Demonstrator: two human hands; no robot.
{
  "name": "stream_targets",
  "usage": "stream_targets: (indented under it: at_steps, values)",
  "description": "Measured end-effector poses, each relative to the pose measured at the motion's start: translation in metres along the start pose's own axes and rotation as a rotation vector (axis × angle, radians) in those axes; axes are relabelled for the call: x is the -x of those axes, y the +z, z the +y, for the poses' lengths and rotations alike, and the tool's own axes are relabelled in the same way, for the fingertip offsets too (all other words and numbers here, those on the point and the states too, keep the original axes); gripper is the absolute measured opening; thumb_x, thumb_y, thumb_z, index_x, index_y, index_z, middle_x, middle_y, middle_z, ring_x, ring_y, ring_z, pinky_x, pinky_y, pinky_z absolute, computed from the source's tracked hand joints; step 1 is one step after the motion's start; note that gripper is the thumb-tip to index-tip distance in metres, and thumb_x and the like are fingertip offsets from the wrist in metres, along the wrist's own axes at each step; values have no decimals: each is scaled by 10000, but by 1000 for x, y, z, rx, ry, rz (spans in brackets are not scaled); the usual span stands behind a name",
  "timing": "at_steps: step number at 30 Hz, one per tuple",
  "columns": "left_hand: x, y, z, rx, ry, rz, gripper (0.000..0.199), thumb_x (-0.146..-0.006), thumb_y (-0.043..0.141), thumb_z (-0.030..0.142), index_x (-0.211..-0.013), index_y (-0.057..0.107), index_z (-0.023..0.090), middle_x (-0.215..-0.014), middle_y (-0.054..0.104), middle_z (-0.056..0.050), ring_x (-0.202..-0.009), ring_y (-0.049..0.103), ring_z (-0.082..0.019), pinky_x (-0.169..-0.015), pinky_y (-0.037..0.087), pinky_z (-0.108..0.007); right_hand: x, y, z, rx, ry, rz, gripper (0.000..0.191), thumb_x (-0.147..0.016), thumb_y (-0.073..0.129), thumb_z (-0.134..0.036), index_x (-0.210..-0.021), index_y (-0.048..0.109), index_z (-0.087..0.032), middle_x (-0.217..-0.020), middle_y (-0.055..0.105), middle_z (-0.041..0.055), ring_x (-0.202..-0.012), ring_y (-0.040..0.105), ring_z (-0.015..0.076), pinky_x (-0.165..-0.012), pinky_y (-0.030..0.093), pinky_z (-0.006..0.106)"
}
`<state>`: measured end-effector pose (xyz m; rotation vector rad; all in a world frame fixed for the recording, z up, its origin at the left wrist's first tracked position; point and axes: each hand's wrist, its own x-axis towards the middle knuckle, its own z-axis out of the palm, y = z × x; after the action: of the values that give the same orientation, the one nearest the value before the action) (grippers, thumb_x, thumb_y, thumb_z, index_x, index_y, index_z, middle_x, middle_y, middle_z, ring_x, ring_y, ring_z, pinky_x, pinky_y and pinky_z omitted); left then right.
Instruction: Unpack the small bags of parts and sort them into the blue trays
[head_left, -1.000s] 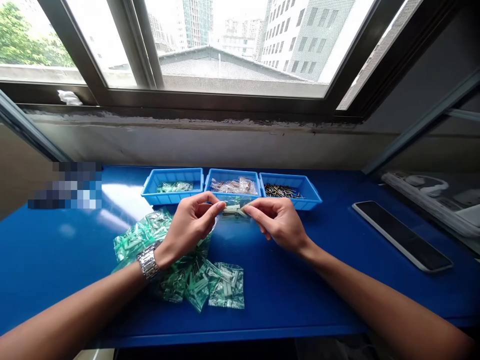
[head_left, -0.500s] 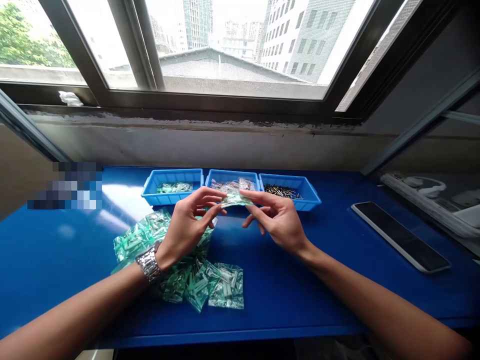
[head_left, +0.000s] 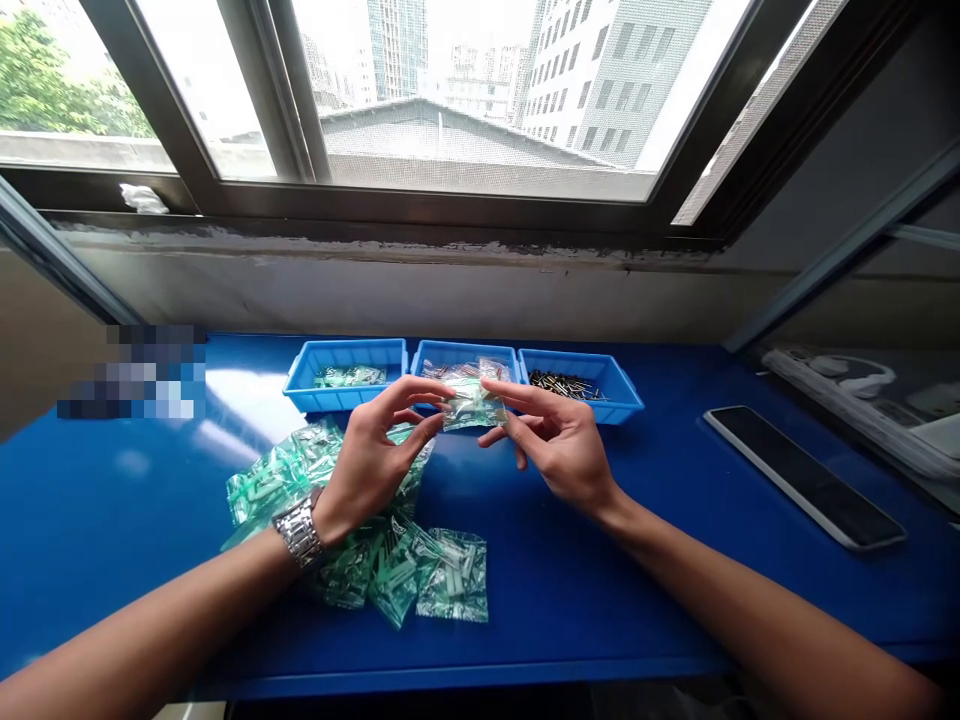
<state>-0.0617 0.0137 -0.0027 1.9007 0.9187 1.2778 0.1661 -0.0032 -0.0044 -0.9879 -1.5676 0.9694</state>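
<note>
A small clear-green plastic packet (head_left: 474,402) is held up between my two hands, in front of the middle blue bin. My left hand (head_left: 386,435), with a metal watch on its wrist, pinches the packet's left edge between thumb and fingers. On the other side, my right hand (head_left: 559,435) grips the right edge with thumb and index finger, its other fingers curled loosely below. What lies inside the packet is pale and too small to name. Beneath and beside my left forearm spreads a pile of similar green packets (head_left: 452,575) with white pieces in them.
Three blue bins stand in a row at the back: the left bin (head_left: 345,350) holds green packets, the middle bin (head_left: 465,350) clear bags, the right bin (head_left: 622,395) loose screw-like pieces. A phone (head_left: 806,475) lies at right on the blue table (head_left: 600,600). A window is behind.
The packet has tilted so that more of its face shows, its lower edge now further down. Both hands stay nearly in place, fingers shifting slightly on its edges.
</note>
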Motion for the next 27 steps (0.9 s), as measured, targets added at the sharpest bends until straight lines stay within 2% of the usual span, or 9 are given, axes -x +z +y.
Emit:
stream_targets:
  at_steps: [4, 7, 9, 11, 16, 21, 27]
  values:
    - [-1, 1, 1, -1, -16, 4, 142, -991, 712, 278, -1118, 717, 215, -1125, 768, -66, -1017, 759, -198, -819, 651, -305, -1, 0, 1, -3, 17, 14, 338, -972, 721, -345, -1278, 781, -212, -1201, 796, 129, -758, 821, 251, -387, 492, 236]
    - [-1, 2, 3, 42, -84, -30, 146, -988, 721, 325, -1014, 708, 182, -877, 782, -50, -767, 763, -170, -650, 612, -253, -2, 1, 0, -27, 74, -2, 284, -944, 763, -413, -1079, 831, -172, -900, 823, 95, -617, 781, 208, -405, 483, 228]
    - [-2, 2, 4, 77, -146, -57, 201, -988, 720, 359, -926, 685, 171, -676, 732, -16, -583, 697, -138, -522, 538, -210, -2, 1, -1, -31, 121, -30, 298, -941, 761, -446, -939, 822, -154, -689, 764, 47, -485, 698, 156, -409, 476, 226]
    - [-2, 2, 5, 103, -197, -72, 252, -987, 716, 384, -865, 667, 169, -564, 672, 10, -483, 628, -116, -459, 482, -189, -3, 1, -3, -25, 160, -49, 326, -942, 752, -465, -868, 799, -151, -573, 695, 8, -408, 612, 123, -403, 461, 225]
    - [-5, 0, 7, 156, -274, -92, 306, -965, 731, 412, -803, 655, 164, -492, 607, 31, -404, 551, -96, -396, 419, -171, -3, 0, -3, -32, 207, -68, 341, -942, 746, -470, -794, 751, -163, -497, 609, -31, -369, 534, 105, -403, 424, 225]
    - [-5, -1, 8, 134, -274, -93, 303, -969, 730, 404, -805, 662, 159, -476, 597, 35, -389, 527, -79, -394, 409, -156, -2, 0, -1, -54, 213, -70, 321, -947, 746, -452, -793, 744, -171, -466, 568, -48, -348, 487, 92, -390, 390, 221]
    - [-3, 0, 7, 150, -243, -96, 261, -979, 729, 401, -894, 695, 157, -604, 732, -28, -425, 613, -110, -404, 478, -184, -3, 1, -4, -53, 191, -54, 322, -954, 738, -463, -876, 784, -154, -505, 637, -18, -383, 600, 127, -400, 422, 224]
